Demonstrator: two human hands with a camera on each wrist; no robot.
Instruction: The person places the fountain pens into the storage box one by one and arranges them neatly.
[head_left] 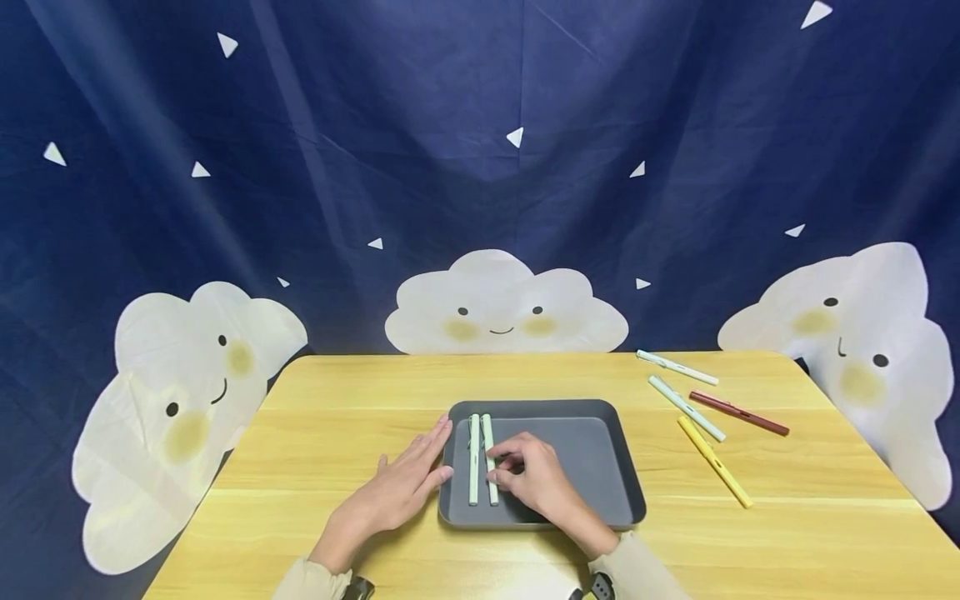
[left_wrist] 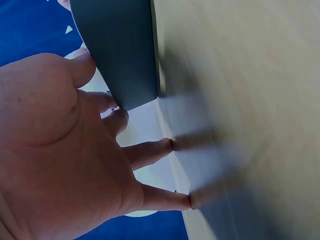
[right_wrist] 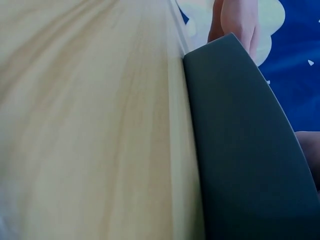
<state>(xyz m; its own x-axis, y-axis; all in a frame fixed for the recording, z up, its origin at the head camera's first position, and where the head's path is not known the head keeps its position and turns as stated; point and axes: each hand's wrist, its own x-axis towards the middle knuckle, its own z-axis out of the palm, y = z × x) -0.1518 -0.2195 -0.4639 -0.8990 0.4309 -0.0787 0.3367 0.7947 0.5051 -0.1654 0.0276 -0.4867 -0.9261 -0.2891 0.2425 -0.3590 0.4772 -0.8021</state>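
Note:
In the head view a dark grey tray [head_left: 577,467] lies on the wooden table, holding two pale green pens side by side near its left wall. My right hand [head_left: 536,475] reaches over the front rim and pinches the right-hand pen [head_left: 487,433] between thumb and fingers. Left of it lies the other green pen [head_left: 474,467], lengthwise in the tray. My left hand [head_left: 397,492] is at the tray's left side with fingers extended. The left wrist view shows that hand [left_wrist: 65,145] with its thumb and nearer fingertips at the tray wall [left_wrist: 120,50] and the other fingertips down on the table.
Right of the tray, loose on the table [head_left: 337,442], are a white pen [head_left: 677,367], a pale blue-green pen [head_left: 686,407], a dark red pen [head_left: 739,412] and a yellow pen [head_left: 715,462]. Behind the table hangs a dark blue curtain [head_left: 450,200] with cloud shapes.

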